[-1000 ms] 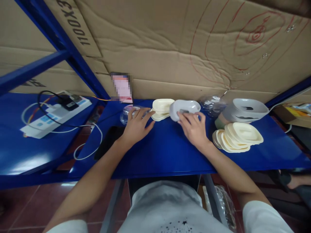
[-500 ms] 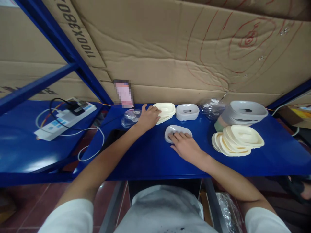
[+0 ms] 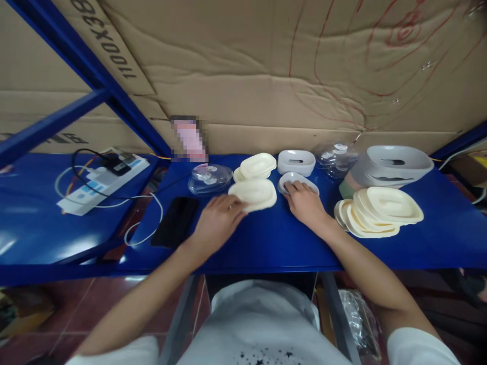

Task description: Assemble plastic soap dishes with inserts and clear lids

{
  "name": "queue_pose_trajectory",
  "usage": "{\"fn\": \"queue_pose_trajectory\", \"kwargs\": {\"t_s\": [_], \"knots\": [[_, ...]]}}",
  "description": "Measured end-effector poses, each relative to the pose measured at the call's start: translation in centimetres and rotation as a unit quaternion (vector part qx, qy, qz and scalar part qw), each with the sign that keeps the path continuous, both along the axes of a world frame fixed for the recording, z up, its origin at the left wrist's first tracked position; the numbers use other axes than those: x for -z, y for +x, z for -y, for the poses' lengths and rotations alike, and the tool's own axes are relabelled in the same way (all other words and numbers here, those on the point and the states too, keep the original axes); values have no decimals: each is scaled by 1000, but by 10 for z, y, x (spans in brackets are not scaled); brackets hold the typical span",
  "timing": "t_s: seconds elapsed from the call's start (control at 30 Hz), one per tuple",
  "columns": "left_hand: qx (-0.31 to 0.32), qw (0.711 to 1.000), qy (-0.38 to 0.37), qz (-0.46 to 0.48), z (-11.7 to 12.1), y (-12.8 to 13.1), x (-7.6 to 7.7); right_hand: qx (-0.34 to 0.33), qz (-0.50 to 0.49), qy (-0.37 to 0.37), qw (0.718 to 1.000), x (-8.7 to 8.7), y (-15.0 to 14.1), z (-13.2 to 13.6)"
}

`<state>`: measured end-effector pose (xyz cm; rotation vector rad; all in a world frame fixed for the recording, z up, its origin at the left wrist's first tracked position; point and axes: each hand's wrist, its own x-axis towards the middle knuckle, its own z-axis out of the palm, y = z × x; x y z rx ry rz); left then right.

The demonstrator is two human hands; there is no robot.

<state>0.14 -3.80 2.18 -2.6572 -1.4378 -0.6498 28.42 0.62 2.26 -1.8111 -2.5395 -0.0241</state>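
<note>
A shallow cream oval dish (image 3: pixel 258 193) is gripped at its left edge by my left hand (image 3: pixel 219 218), its fingers closed on the rim. It sits in front of a small pile of similar cream dishes (image 3: pixel 258 165). My right hand (image 3: pixel 307 202) has its fingers over a light grey oval dish (image 3: pixel 299 178), gripping it; part of that dish is hidden beneath them. Just behind it stands a grey oval container with a slot (image 3: pixel 296 162).
Clear plastic covers (image 3: pixel 210 178) lie left of the pile, others (image 3: pixel 335 158) at the back. On the right are a leaning stack of cream dishes (image 3: pixel 393 203) and larger slotted grey containers (image 3: pixel 395 159). A black phone (image 3: pixel 175 220) and a power strip (image 3: pixel 102 185) lie left.
My left hand has taken a cream dish off the pile and drawn it toward me. My right hand has pushed the grey dish away and rightward, close to the slotted container.
</note>
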Motion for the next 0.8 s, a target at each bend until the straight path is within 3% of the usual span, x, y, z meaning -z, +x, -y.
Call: {"fn": "queue_pose_trajectory", "kwargs": {"t_s": [0.1,0.17,0.3,0.43,0.6,0.8], "knots": [[15,1000,4,24,53,6,27,-26,-36,29,999,5,0,1],[10,999,-2,53,68,9,40,-54,-71,49,995,9,-2,2],[-28,992,-15,126,64,8,50,-136,-151,90,975,10,-10,11],[-69,976,-75,191,53,3,53,-237,-174,87,952,8,-23,29],[-39,971,-120,204,50,-3,60,-350,-148,44,924,14,-39,49],[-18,977,-97,189,53,-5,65,-376,-131,13,917,23,-38,45]]}}
